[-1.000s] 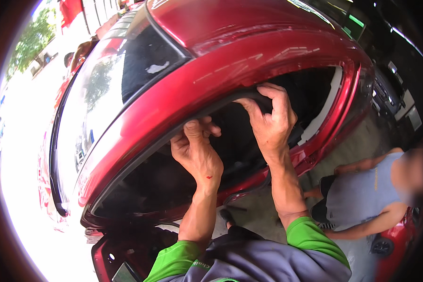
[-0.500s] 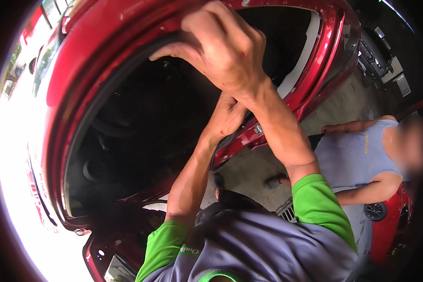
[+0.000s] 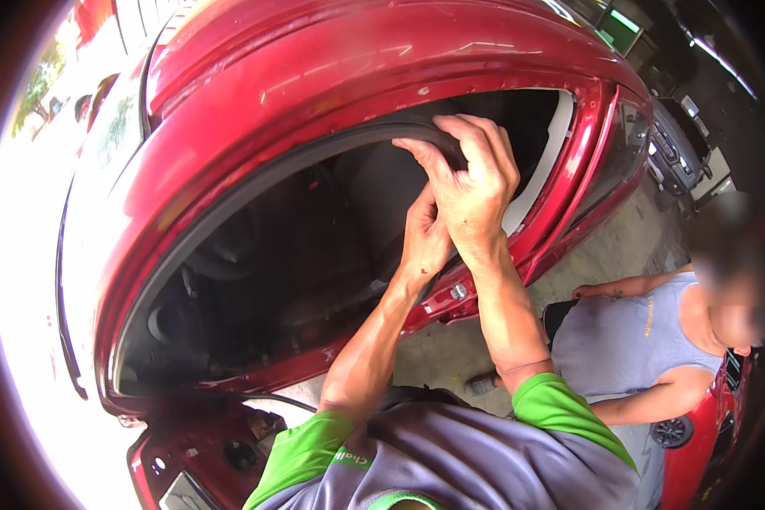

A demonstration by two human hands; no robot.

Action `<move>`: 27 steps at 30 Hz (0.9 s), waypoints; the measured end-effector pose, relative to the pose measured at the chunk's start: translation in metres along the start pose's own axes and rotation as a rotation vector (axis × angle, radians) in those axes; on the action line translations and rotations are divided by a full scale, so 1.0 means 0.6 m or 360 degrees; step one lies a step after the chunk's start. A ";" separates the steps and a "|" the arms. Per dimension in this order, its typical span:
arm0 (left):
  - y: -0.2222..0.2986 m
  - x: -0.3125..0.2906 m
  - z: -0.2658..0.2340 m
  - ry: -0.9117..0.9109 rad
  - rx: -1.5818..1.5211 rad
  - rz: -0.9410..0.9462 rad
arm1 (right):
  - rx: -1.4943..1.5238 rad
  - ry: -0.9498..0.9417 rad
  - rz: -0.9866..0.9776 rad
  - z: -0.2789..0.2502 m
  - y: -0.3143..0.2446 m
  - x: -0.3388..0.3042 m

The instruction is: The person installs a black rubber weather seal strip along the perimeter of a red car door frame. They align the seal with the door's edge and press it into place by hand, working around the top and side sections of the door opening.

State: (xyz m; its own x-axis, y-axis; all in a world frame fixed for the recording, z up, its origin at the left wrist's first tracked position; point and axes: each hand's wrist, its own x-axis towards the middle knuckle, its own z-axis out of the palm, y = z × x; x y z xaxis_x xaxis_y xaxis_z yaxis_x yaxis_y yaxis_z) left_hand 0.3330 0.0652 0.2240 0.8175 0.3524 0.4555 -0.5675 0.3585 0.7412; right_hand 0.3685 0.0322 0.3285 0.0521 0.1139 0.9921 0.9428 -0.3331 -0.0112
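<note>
The right hand (image 3: 476, 187) is pinching the black seal strip (image 3: 314, 144) between thumb (image 3: 429, 157) and fingers (image 3: 478, 140); the strip is following the top of the red car's (image 3: 357, 59) door frame (image 3: 585, 136); the left hand (image 3: 425, 238) is overlapping behind the right (mostly hidden, can't tell its grip); a co-worker (image 3: 676, 395) is showing at right.

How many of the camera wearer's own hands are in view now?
2: the right hand, thumb and fingers on the black strip of the red car, and the left hand, lower and partly hidden behind it.
</note>
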 end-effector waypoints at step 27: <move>-0.143 0.196 0.140 -0.0242 -0.0589 -0.0326 | -0.0582 0.0047 0.0100 -0.079 0.162 0.039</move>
State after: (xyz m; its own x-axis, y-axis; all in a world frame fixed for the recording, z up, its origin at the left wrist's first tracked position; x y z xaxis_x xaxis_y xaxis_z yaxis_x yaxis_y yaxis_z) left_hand 0.4859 0.0035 0.2556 0.9061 0.1208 0.4055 -0.3666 0.7027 0.6098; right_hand 0.4456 -0.0420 0.3564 0.0912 0.0574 0.9942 0.7578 -0.6517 -0.0319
